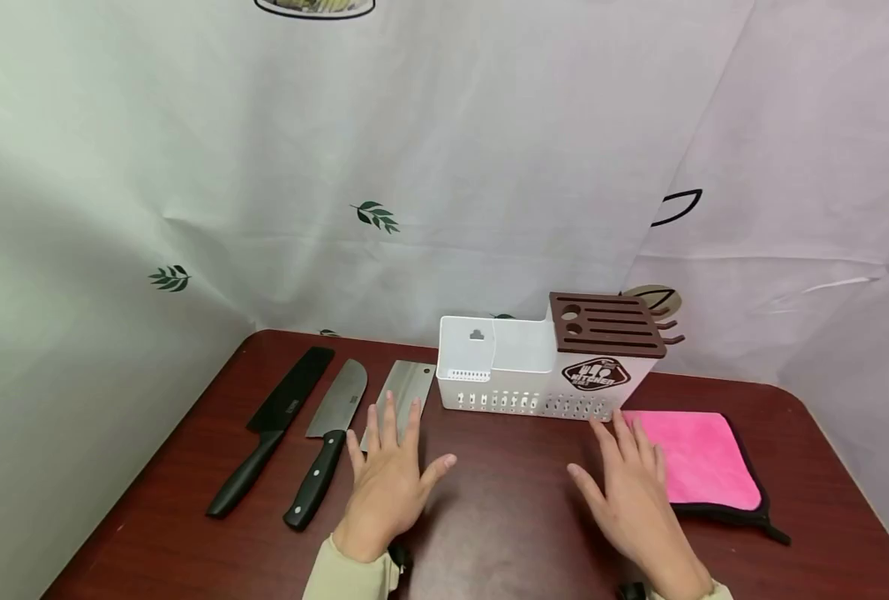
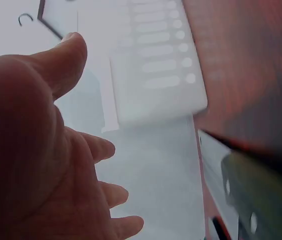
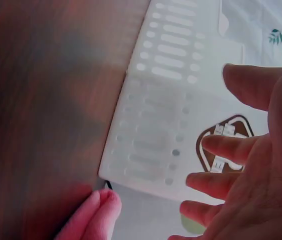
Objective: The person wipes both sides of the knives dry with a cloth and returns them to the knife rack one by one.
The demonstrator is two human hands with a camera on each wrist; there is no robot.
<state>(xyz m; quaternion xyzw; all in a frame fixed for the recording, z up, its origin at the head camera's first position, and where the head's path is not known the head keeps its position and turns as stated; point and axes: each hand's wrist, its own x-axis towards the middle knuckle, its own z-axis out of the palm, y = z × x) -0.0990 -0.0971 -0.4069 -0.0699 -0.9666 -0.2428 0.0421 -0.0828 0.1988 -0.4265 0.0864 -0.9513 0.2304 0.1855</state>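
My left hand (image 1: 386, 492) is spread with straight fingers and holds nothing. Its fingertips lie in front of a cleaver (image 1: 411, 379), whose lower part the hand hides. Left of it lie a knife with a steel blade (image 1: 342, 402) and riveted black handle, then an all-black knife (image 1: 290, 400). My right hand (image 1: 634, 496), also empty with fingers extended, is beside a pink cloth (image 1: 702, 458) with black edging. Behind both hands stands a white knife holder (image 1: 500, 392) with a brown slotted top (image 1: 609, 323). In the right wrist view, the holder's perforated wall (image 3: 151, 115) appears beyond my fingers.
The dark red-brown table (image 1: 504, 500) has rounded back corners. White fabric (image 1: 444, 167) with leaf prints hangs behind and at both sides. Several brown hooks (image 1: 667, 325) stick out from the holder's right end.
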